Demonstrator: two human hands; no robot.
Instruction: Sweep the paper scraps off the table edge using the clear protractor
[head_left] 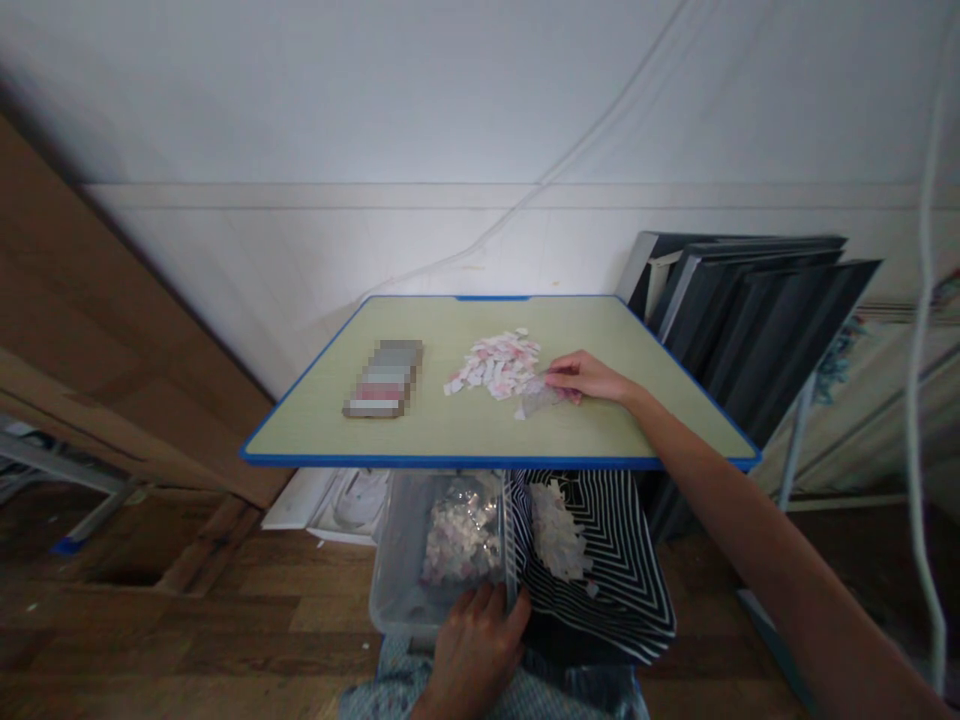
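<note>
Behind everything, well beyond the grip of our right hand (596, 380), we see the white wall (375, 100). Far to the left of that grip leans a large brown panel (112, 300). Directly under our right hand spreads the pale yellow table (450, 435), edged in blue. To the right of the grip and farther back, a row of dark panels (757, 330) stands tilted beside the table. Below the grip and nearer to us, lower than the tabletop, sits a container with a black-and-white striped lining (619, 540). Just left of it, touching or nearly so, is a clear plastic bin (401, 585). Our left hand (480, 640), well below the right one, lies at the bin's near right corner with its fingers curled at the rim; we cannot tell whether they clamp it. Inside the bin rests a shiny clear bag of pale pieces (465, 535), and a heap of whitish pieces (559, 530) lies in the striped container. Left of the grip, well apart from it on the table, is a blurred flat rectangular object (385, 378). Between that object and our right hand lies a loose pile of white and pink pieces (499, 362). Our right thumb and fingers are together, pinching a thin translucent piece (541, 398) at the pile's near right edge.
</note>
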